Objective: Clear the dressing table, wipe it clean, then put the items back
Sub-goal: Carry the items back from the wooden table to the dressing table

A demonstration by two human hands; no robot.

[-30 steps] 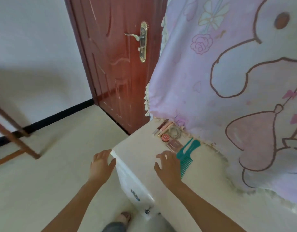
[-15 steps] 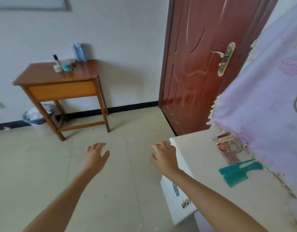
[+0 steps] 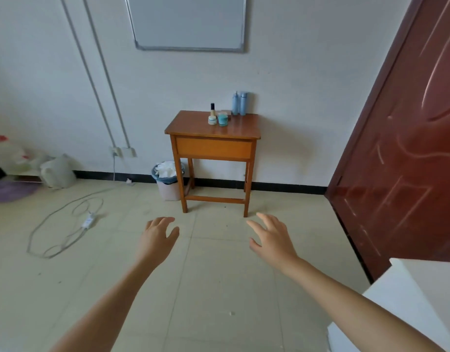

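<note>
A small wooden table (image 3: pixel 190 128) stands against the far wall. On it are a black-capped bottle (image 3: pixel 212 109), a small white jar (image 3: pixel 212 120), a teal jar (image 3: pixel 222 119) and two pale blue bottles (image 3: pixel 239 103). Only a corner of the white dressing table (image 3: pixel 419 290) shows at the lower right; its items are out of view. My left hand (image 3: pixel 159 240) and my right hand (image 3: pixel 272 237) hover over the floor with spread fingers, holding nothing.
A pink bin (image 3: pixel 168 179) full of white tissue stands beside the wooden table. A cable with a power strip (image 3: pixel 88 221) loops over the tiled floor at left. The red door (image 3: pixel 406 138) is at right. Bags (image 3: pixel 57 171) lie by the left wall.
The view has swung left, away from the dressing table towards the wooden table. Both hands have left the dressing table's edge and now hang over the floor.
</note>
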